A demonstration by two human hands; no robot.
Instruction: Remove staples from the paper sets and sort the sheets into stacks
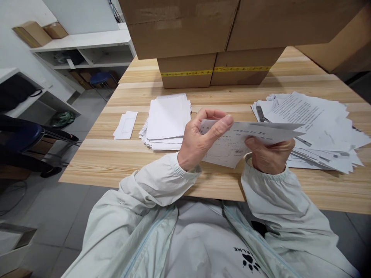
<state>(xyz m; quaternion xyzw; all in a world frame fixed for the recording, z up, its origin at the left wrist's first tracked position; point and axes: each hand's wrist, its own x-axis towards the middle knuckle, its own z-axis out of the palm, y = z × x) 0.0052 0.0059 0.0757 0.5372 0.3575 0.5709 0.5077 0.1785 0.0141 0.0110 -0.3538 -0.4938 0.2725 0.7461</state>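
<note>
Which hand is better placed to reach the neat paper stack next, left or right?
Probably the left hand: it is close beside the neat paper stack. The right hand is farther off, nearer the messy printed pile, gripping the marked paper.

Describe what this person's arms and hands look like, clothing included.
Both arms wear loose, wrinkled, pale grey-green jacket sleeves: the left sleeve and right sleeve end in gathered cuffs at the wrists. The left hand and right hand are ungloved, with no rings or watch showing.
</note>
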